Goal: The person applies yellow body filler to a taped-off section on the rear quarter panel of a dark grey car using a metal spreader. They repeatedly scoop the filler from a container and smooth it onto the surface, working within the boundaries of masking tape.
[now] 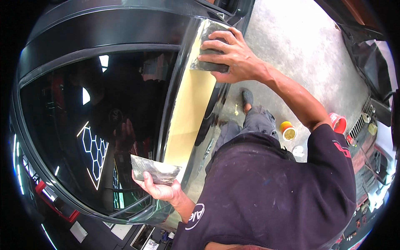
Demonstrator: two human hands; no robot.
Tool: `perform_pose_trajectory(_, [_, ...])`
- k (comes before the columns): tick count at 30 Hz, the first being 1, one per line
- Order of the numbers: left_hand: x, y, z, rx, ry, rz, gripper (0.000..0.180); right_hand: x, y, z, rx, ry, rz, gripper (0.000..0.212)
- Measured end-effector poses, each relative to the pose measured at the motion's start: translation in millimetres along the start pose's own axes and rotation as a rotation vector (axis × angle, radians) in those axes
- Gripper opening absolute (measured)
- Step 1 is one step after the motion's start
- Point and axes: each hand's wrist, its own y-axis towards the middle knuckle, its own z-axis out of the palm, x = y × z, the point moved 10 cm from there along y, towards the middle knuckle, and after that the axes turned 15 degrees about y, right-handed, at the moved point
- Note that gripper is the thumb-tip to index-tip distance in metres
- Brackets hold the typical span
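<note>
My right hand [237,56] spreads its fingers over a dark, flat putty spreader [210,62] and presses it against the upper end of a pale yellow strip of filler [187,112]. The strip runs along the pillar of a black car [137,27], beside a dark glossy window [141,96]. Near the strip's lower end, my left hand [162,191] grips a grey metal plate [156,170] smeared with dark and pale marks. The thumb lies on the plate's face, while the other fingers are mostly hidden behind it.
On the concrete floor [287,46] to my right stands a red and yellow can [287,130], with a white round lid [298,151] close by. A red ring-shaped thing [338,122] lies beyond it, next to a floor grate [361,118]. The window reflects hexagonal lights.
</note>
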Motion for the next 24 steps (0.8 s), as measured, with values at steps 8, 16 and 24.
perform_pose_trajectory(8, [-4.8, -2.6, 11.0, 0.009, 0.025, 0.004, 0.047, -15.5, 2.1, -8.7, -0.023, -0.016, 0.004, 0.052])
perform_pose_trajectory(16, [-4.6, -2.8, 20.5, -0.025, 0.016, -0.016, 0.049, -31.7, 8.2, -16.4, -0.046, -0.032, -0.010, 0.051])
perform_pose_trajectory(24, [-3.2, -1.8, 22.5, 0.014, 0.026, -0.001, 0.048, -37.4, 13.9, -23.3, -0.041, -0.059, -0.028, 0.051])
